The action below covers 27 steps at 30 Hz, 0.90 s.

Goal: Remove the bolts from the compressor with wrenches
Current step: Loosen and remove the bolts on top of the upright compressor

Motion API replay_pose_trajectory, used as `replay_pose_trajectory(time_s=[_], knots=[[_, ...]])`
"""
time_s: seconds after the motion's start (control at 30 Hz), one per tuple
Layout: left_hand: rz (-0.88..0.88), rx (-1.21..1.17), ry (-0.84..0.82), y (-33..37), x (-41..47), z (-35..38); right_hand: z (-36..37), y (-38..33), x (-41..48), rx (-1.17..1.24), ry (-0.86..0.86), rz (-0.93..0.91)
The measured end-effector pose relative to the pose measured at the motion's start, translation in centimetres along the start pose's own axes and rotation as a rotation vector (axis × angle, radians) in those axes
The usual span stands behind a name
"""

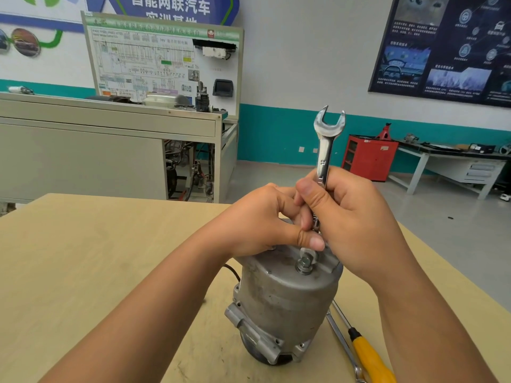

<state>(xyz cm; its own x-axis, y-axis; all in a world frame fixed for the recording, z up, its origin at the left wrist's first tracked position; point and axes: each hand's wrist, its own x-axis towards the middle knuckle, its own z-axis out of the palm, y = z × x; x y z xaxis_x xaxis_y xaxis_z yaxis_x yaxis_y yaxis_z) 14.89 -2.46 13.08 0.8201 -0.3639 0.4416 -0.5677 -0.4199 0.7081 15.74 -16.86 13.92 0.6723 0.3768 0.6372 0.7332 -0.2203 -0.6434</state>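
The compressor (pixel 284 299) is a grey, worn metal cylinder with cast lugs near its base. It stands on end on the worktop (pixel 83 272). On its top face sits one bolt (pixel 304 265) with hexagonal head and washer, screwed in. Just above it the wrench (pixel 324 158) is upright - bright silver, open end up. The right hand (pixel 354 217) grips its shaft, the left hand (pixel 260 222) pinches its lower part, and the lower end is hidden. A second wrench (pixel 338 337) - slim, silver - lies flat on the worktop beside the compressor's base.
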Motion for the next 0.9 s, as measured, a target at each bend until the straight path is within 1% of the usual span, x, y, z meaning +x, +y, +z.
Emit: replay_pose_trajectory(time_s=[0.17,0.3,0.37,0.53,0.67,0.77,0.83,0.9], knots=[[-0.013,-0.012,-0.023,0.0,-0.2,0.1,0.4,0.1,-0.1,-0.019,0.028,0.020],[-0.036,-0.008,-0.016,0.1,-0.3,0.2,0.4,-0.1,-0.2,0.005,0.005,0.034],[-0.038,-0.022,-0.039,0.2,-0.3,0.1,0.2,-0.2,-0.2,0.043,-0.045,0.046],[-0.015,-0.022,-0.141,0.7,-0.6,-0.3,-1.0,-0.4,-0.3,0.239,-0.249,0.060],[0.017,0.017,-0.124,0.9,-0.6,-0.5,-1.5,-0.1,-0.8,0.313,-0.323,0.041],[0.039,0.079,-0.095,0.6,-0.4,-0.3,-1.4,0.3,-1.5,0.319,-0.291,-0.008],[0.006,0.161,-0.077,0.5,-0.1,-0.1,-1.5,0.7,-1.9,0.369,-0.207,-0.010],[-0.036,0.218,-0.051,0.5,0.1,0.0,-1.6,1.1,-2.2,0.386,-0.086,0.012]])
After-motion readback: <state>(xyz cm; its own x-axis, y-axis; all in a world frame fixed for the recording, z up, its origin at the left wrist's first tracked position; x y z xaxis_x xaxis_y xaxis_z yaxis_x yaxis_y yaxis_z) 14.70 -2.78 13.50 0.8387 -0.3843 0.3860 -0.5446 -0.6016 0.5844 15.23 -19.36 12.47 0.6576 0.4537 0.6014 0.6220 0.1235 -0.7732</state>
